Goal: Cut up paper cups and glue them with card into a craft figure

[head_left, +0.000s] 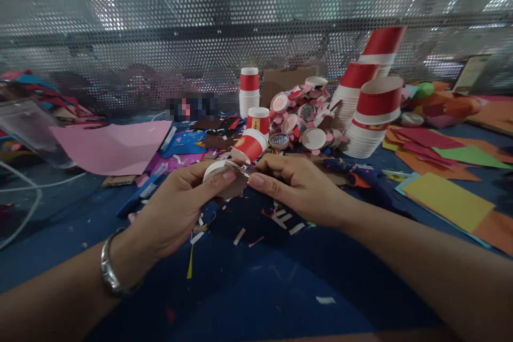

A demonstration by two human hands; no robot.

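In my left hand [170, 211], thumb on top, is a round white paper cup base [232, 186] with a low rim. My right hand [298, 187] is closed in a pinch at the right edge of this piece. Between its thumb and finger sits something thin and small that I cannot make out. Just beyond my fingertips, a red and white paper cup [251, 145] lies tilted on its side. Another red paper cup [259, 119] stands upright behind it. Paper scraps [282, 219] are scattered on the blue table [240, 288] below my hands.
Stacks of paper cups [363, 141] rise at the right beside a pile of cut cup bases [315, 139]. A blue glue gun [379, 187] lies by my right forearm. Pink paper [114, 147] is at the left, coloured sheets [449, 200] at the right. Perforated metal [224, 48] closes the back.
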